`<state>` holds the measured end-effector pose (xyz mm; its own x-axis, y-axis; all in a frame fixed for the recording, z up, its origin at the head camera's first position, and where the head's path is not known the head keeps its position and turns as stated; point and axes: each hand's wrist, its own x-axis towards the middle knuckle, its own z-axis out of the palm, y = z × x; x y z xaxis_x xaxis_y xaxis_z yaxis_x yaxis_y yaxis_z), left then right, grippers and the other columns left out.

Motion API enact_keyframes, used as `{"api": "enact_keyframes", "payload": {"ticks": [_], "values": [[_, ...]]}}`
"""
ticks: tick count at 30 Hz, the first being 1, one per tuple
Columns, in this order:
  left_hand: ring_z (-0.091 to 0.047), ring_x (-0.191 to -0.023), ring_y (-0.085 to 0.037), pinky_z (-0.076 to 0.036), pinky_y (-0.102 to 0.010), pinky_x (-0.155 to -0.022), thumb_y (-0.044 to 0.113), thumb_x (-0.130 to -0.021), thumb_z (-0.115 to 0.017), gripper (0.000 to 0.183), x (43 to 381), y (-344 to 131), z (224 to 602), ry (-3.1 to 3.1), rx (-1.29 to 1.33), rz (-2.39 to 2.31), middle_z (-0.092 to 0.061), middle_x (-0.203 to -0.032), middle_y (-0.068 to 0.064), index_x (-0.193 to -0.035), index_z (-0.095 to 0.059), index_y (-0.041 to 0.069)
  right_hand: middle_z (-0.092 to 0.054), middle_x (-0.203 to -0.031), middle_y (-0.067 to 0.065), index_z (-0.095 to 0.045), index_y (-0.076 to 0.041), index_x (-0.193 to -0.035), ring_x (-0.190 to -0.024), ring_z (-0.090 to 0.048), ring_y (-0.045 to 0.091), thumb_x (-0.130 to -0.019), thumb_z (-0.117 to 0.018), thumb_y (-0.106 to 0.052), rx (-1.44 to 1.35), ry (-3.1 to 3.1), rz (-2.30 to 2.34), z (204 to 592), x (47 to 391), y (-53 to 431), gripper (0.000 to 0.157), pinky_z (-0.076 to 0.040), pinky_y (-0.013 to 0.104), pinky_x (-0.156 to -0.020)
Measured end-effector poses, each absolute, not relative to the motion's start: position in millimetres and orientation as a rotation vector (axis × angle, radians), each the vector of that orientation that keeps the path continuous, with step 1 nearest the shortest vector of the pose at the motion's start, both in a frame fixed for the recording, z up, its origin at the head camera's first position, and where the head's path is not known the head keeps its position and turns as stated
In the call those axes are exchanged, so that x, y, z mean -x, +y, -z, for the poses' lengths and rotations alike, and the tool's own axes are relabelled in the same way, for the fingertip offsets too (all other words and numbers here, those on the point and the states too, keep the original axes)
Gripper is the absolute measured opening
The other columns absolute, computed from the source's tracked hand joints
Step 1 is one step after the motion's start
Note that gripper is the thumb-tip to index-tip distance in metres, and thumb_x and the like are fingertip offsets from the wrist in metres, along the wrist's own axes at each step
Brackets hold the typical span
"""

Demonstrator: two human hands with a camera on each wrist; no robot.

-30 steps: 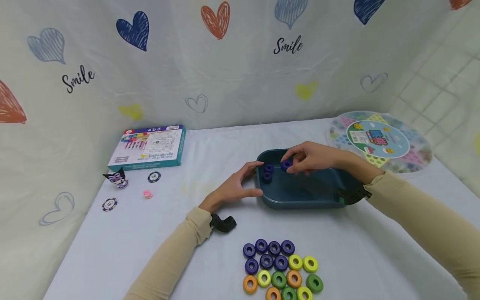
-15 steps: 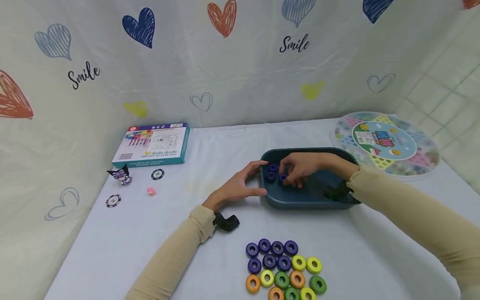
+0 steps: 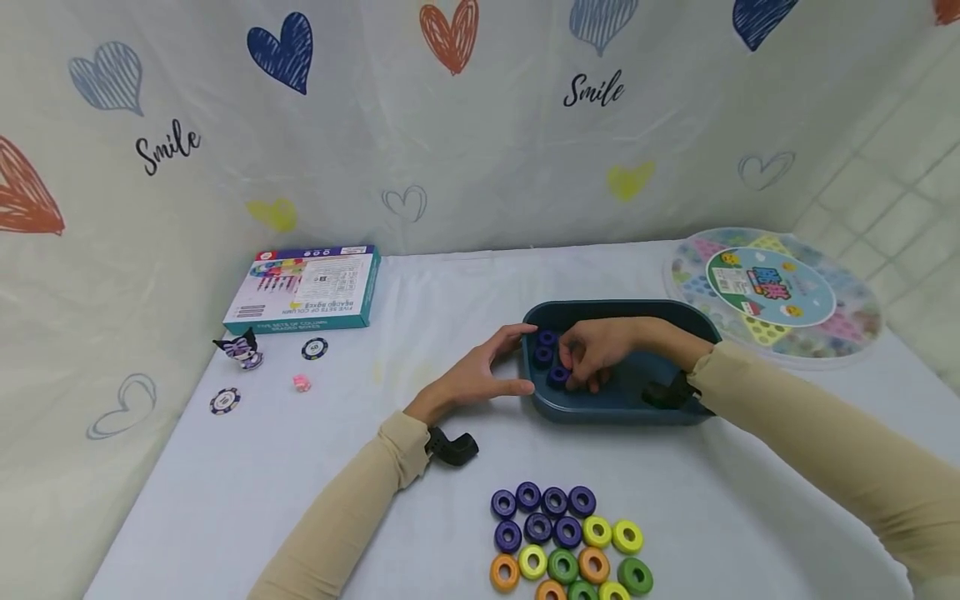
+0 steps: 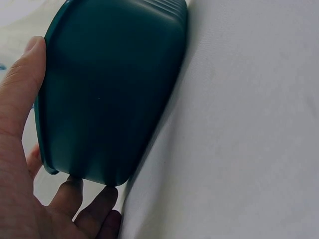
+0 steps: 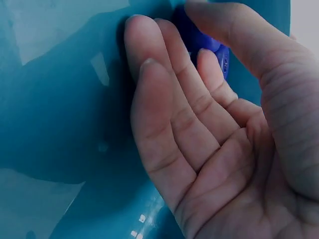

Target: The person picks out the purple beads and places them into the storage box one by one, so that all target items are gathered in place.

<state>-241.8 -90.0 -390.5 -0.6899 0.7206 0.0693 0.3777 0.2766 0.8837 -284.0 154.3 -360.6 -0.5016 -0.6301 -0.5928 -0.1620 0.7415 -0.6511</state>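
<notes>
My left hand point(image 3: 472, 372) spans the left end of a dark teal plastic tray point(image 3: 637, 412), thumb and fingers holding it from either side. In the left wrist view the thumb point(image 4: 30, 74) lies against the tray's rim and the other fingers touch its wall. Inside the tray, my right hand point(image 3: 603, 350) pinches a purple ring bead point(image 3: 557, 377) low by the near left corner. Two more purple ring beads point(image 3: 544, 347) lie just behind it along the left wall. In the right wrist view, the purple bead point(image 5: 194, 32) is partly hidden behind the thumb.
Several purple, yellow, green and orange ring beads point(image 3: 567, 532) lie together in front of the tray. A flat box point(image 3: 303, 292), a small figurine point(image 3: 242, 350), two poker chips point(image 3: 315, 348) and a pink piece point(image 3: 302, 383) are at left. A round game board point(image 3: 772, 287) lies behind right.
My right hand has lowered the purple ring bead into the tray and brought it left and nearer, in front of the other two. The left hand has stayed at the tray's end.
</notes>
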Motion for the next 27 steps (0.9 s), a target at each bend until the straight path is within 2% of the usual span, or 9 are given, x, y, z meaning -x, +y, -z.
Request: {"api": "enact_keyframes", "payload": {"ticks": [5,9,14,19,22,27], "values": [[-0.029,-0.129,-0.010,-0.023,-0.034,-0.105,0.026,-0.081,-0.068,0.073,242.6,-87.7,390.6,2.219,-1.035,-1.387,-0.028,-0.144,0.001,-0.140,-0.026,0.023,-0.065,-0.075,0.006,-0.057,-0.007,-0.087,-0.065,-0.063,0.021,-0.081,-0.067,-0.022,0.628,2.085,0.646,360.2,283.3,153.6,0.020,-0.052,0.033,-0.060],[-0.028,-0.129,-0.010,-0.023,-0.035,-0.105,0.028,-0.080,-0.069,0.074,245.8,-89.1,396.7,2.214,-1.014,-1.392,-0.028,-0.144,0.002,-0.140,-0.026,0.025,-0.065,-0.076,0.005,-0.060,-0.009,-0.089,-0.064,-0.063,0.020,-0.083,-0.065,-0.023,0.676,2.078,0.636,360.1,283.2,151.1,0.015,-0.051,0.032,-0.060],[-0.028,-0.129,-0.007,-0.022,-0.033,-0.105,0.039,-0.077,-0.070,0.075,255.7,-89.2,415.5,2.222,-1.000,-1.397,-0.028,-0.143,0.008,-0.138,-0.026,0.037,-0.065,-0.076,0.003,-0.063,-0.012,-0.088,-0.065,-0.063,0.019,-0.085,-0.063,-0.024,0.725,2.079,0.621,360.8,282.9,147.9,0.012,-0.051,0.031,-0.059],[-0.029,-0.127,-0.005,-0.024,-0.034,-0.104,0.049,-0.074,-0.068,0.074,260.0,-89.9,420.9,2.251,-1.019,-1.400,-0.030,-0.141,0.012,-0.135,-0.026,0.045,-0.065,-0.073,0.002,-0.066,-0.011,-0.079,-0.065,-0.063,0.018,-0.085,-0.062,-0.029,0.726,2.122,0.579,357.8,283.1,142.9,0.019,-0.051,0.031,-0.059],[-0.029,-0.127,-0.005,-0.024,-0.035,-0.104,0.052,-0.073,-0.067,0.075,259.2,-90.5,420.1,2.250,-1.022,-1.403,-0.029,-0.141,0.012,-0.135,-0.026,0.044,-0.065,-0.071,0.003,-0.067,-0.010,-0.078,-0.064,-0.063,0.018,-0.086,-0.061,-0.031,0.714,2.137,0.564,357.0,282.8,140.6,0.023,-0.051,0.031,-0.059],[-0.028,-0.129,-0.008,-0.023,-0.036,-0.105,0.039,-0.078,-0.068,0.073,249.0,-91.5,403.6,2.218,-1.011,-1.383,-0.029,-0.143,0.006,-0.138,-0.027,0.033,-0.065,-0.074,0.002,-0.066,-0.012,-0.081,-0.065,-0.062,0.017,-0.087,-0.058,-0.032,0.725,2.140,0.549,357.3,281.7,141.4,0.023,-0.050,0.030,-0.059]]}}
